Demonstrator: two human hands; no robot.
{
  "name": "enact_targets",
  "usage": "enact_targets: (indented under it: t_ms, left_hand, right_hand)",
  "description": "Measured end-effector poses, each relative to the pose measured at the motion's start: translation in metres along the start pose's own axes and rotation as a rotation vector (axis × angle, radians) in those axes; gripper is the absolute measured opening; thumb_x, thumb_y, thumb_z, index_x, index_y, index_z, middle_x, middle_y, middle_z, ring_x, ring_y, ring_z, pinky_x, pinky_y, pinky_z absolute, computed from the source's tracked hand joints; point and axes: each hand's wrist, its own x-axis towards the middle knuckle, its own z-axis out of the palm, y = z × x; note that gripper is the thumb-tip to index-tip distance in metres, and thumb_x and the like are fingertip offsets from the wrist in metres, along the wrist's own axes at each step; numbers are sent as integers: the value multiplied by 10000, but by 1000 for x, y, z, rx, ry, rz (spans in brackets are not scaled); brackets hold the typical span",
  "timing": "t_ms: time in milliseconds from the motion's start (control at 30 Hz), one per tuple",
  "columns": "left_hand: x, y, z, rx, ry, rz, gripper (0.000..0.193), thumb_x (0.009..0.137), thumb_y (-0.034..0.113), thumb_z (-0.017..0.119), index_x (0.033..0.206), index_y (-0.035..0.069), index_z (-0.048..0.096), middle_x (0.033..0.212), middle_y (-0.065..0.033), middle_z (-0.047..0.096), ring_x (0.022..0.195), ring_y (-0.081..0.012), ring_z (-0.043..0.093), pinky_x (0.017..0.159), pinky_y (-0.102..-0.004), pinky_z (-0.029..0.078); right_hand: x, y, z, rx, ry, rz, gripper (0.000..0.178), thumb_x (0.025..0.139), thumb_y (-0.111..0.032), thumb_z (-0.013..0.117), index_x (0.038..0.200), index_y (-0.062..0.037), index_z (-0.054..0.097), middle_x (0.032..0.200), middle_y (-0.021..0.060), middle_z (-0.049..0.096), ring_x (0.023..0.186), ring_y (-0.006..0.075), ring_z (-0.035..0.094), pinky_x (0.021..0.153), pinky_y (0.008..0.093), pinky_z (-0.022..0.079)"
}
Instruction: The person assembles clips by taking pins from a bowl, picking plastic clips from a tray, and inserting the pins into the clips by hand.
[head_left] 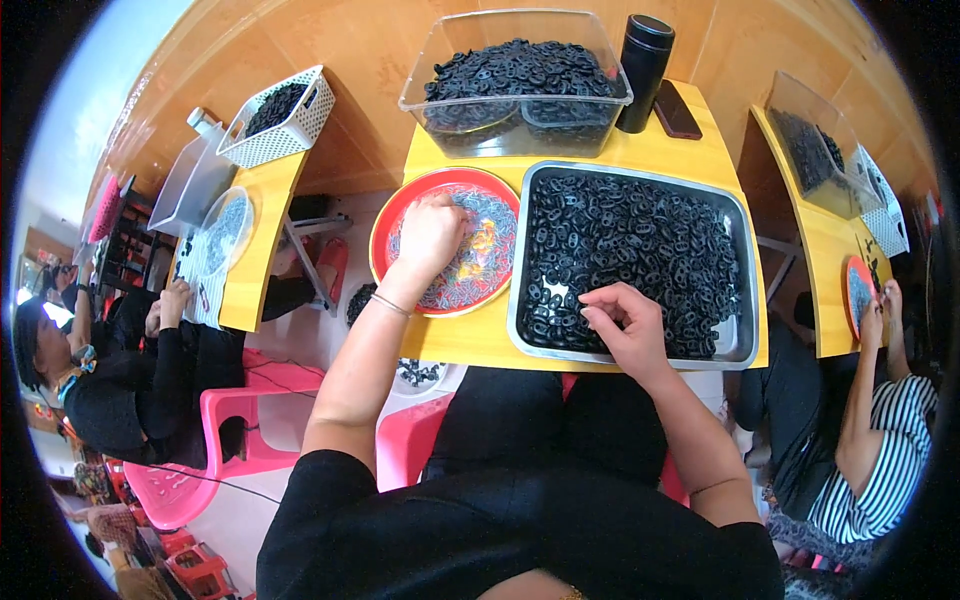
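Note:
My left hand (pixel 434 238) is over a round red tray (pixel 383 222) of small silvery metal pins (pixel 462 292). Its fingers are curled down into the pins, and the hand itself hides what they pinch. Over the near edge of a rectangular metal tray (pixel 748 290) is my right hand (pixel 630 325), thumb and forefinger brought together in a pinch. Whatever may be between those fingertips is too small to make out. Many small black oval plastic pieces with holes (pixel 640 235) fill the metal tray.
Behind the trays stands a clear plastic bin (pixel 520 140) heaped with black pieces. A black flask (pixel 645 75) and a phone (pixel 677 110) lie right of it. Below the yellow table (pixel 450 345) is a tub of parts (pixel 420 375). People work at tables on both sides.

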Motion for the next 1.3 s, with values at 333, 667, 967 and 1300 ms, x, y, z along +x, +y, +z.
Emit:
enact_targets:
  t_ms: [333,667,967,1300]
  left_hand:
    - [11,-7,1,-13,-58,-38,108,668,146,640,694,41,636,725,-140,608,640,-274,603,606,-372,493]
    - [-17,90,-24,-1655,-17,-429,94,788,-27,601,827,37,544,806,-65,650,708,-75,594,632,-180,464]
    - [-41,97,-11,-2066,-5,-612,153,843,36,591,994,9,588,838,-68,629,735,-119,603,701,-253,520]
    - [-41,101,-11,-2122,-4,-591,173,887,111,556,1009,-6,589,833,-52,618,685,-72,572,691,-224,519]
  right_hand:
    - [0,1,1,1,-1,3,117,771,-35,646,888,-25,640,769,50,608,635,87,573,564,208,449]
    - [1,-1,0,-38,29,-35,131,794,19,602,920,-2,627,831,29,570,664,49,534,570,170,418]
    - [28,-13,5,-378,39,-224,148,755,-22,628,901,-41,620,860,82,587,696,200,591,585,286,484]
    - [76,18,14,-1025,-316,-227,69,783,-114,520,808,-84,576,796,74,583,824,259,593,664,378,488]
